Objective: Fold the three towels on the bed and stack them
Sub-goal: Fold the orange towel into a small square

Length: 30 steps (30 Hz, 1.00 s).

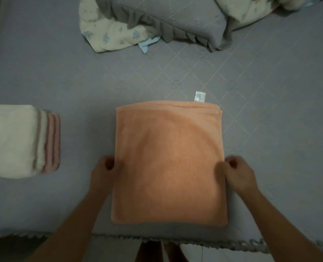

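An orange towel (168, 163) lies folded into a thick rectangle on the grey bed (85, 87), near its front edge, with a white label (200, 96) sticking out at its far edge. My left hand (105, 168) grips the towel's left edge, fingers curled under it. At the right edge my right hand (236, 172) grips the towel the same way. A white towel with pink and grey stripes (19, 140) lies folded at the left, apart from the orange one. No third towel shows.
A grey ruffled pillow (168, 17) and a cream floral quilt (109, 33) lie at the far side of the bed. Another floral bundle (251, 6) sits at the far right. The bed's scalloped front edge (119, 238) runs below the towel, floor beyond.
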{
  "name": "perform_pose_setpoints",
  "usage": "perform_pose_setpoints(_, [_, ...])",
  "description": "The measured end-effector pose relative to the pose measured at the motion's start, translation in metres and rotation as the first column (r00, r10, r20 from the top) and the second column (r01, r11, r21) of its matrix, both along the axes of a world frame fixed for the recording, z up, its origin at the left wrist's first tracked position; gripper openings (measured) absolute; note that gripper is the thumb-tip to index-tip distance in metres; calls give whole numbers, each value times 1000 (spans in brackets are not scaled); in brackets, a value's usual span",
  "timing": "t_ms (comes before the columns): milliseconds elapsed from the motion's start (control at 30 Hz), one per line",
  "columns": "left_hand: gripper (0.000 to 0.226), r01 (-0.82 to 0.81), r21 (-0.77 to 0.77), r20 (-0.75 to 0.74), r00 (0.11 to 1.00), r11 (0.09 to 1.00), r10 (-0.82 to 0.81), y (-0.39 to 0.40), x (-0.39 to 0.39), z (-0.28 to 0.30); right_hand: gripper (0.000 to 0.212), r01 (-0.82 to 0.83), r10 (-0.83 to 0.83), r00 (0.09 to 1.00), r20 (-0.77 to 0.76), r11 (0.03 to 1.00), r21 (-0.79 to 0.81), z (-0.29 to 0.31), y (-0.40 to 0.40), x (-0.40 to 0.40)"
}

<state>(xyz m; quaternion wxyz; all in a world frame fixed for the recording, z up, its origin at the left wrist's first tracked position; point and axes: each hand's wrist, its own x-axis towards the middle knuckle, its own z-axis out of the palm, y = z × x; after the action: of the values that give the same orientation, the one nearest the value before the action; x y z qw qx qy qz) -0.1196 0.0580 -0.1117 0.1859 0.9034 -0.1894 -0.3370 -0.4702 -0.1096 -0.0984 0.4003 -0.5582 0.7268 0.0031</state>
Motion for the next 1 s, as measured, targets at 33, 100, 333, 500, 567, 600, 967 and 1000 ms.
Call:
perform_pose_setpoints(33, [18,57,-17,38,998,998,-56,-27,9,-1,20,-12,13,1000,14,998,-55,-2,-25,14])
perform_pose_setpoints(100, [22,127,-42,89,988,991,-123,-76,25,-2,28,19,-13,999,46,991,-132,-4,-70,41])
perform_pose_setpoints(333, [14,44,-244,204,979,969,7,-169,58,3,16,148,-115,986,117,934,-326,-4,-138,85])
perform_pose_setpoints(500, [11,-100,-393,101,983,914,151,-170,71,-3,12,247,-142,951,273,881,-404,-2,-142,88])
perform_pose_setpoints(567, [13,-148,-441,66,978,885,197,-174,73,-7,8,270,-131,941,313,848,-456,0,-146,93])
perform_pose_setpoints(600, [13,-159,-455,60,976,876,209,-177,74,-8,8,273,-132,943,306,832,-482,0,-149,95])
perform_pose_setpoints(967, [41,257,-260,321,932,931,-168,-178,70,-10,31,107,-117,993,-6,928,-357,-18,-137,88])
perform_pose_setpoints(1000, [49,380,-235,416,871,895,-260,-173,61,-7,40,26,-60,996,-62,896,-442,-13,-127,94])
